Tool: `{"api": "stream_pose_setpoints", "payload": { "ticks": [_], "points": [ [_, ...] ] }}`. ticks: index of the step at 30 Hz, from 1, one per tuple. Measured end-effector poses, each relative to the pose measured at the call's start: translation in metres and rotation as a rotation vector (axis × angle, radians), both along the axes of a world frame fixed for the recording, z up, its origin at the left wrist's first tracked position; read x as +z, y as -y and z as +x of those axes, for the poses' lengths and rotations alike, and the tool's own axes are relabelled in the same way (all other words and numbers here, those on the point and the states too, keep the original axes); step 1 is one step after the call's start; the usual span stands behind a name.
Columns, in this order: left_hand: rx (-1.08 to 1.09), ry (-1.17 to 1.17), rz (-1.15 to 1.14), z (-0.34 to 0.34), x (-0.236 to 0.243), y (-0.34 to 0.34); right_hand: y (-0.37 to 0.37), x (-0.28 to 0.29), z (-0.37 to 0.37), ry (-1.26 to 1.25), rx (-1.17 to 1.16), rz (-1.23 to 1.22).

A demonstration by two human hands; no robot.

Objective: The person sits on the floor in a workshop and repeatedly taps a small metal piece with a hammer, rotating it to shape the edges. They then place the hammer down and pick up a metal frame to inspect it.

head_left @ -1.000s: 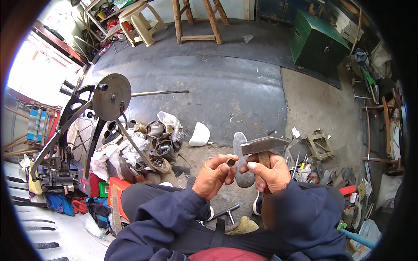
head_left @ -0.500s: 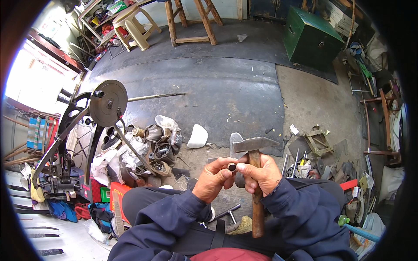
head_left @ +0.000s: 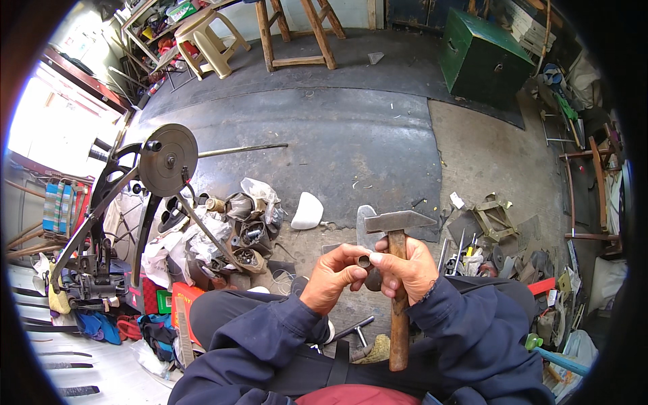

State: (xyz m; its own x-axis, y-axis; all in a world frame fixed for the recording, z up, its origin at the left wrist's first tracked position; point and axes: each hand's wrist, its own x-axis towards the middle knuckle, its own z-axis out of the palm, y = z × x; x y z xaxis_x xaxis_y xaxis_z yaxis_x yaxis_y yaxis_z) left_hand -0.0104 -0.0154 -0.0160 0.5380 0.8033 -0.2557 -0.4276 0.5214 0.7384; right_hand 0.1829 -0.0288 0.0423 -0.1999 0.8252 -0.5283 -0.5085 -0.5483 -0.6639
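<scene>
My left hand [head_left: 335,278] pinches a small round hollow piece [head_left: 364,261], brownish with an open end facing up. My right hand [head_left: 405,268] is closed around the hammer [head_left: 398,290], which has a steel head and a worn wooden handle. The thumb of that hand reaches over to the rim of the round piece. Just beyond the fingers stands a grey metal shoe last [head_left: 366,226], its flat sole-shaped top partly behind the hammer head. Below the fingertips, the rest of the last is mostly hidden.
A hand-cranked machine with a large wheel [head_left: 168,160] stands at the left. Bags and tins of small parts [head_left: 250,236] lie beside it. A white curved piece [head_left: 308,211] is on the floor ahead. Loose tools [head_left: 466,253] crowd the right, with a green box [head_left: 482,61] farther back.
The small round piece has been tilted, so its opening shows differently. The hammer has shifted slightly right with my right hand; both hands keep their hold.
</scene>
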Motion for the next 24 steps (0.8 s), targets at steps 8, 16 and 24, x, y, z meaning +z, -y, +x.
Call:
{"api": "stream_pose_setpoints", "payload": {
  "ticks": [8,16,24],
  "points": [
    [0.002,-0.062,0.027,0.0002,0.0038,-0.0005,0.0006,-0.0042,0.0017,0.008,-0.005,0.002],
    [0.011,-0.09,0.062,0.0006,0.0047,-0.0004,0.0004,-0.0048,0.0036,-0.026,-0.02,-0.015],
    [0.026,-0.128,0.124,0.0009,0.0089,-0.0004,0.0019,-0.0036,0.0014,0.012,0.008,0.021]
  ]
}}
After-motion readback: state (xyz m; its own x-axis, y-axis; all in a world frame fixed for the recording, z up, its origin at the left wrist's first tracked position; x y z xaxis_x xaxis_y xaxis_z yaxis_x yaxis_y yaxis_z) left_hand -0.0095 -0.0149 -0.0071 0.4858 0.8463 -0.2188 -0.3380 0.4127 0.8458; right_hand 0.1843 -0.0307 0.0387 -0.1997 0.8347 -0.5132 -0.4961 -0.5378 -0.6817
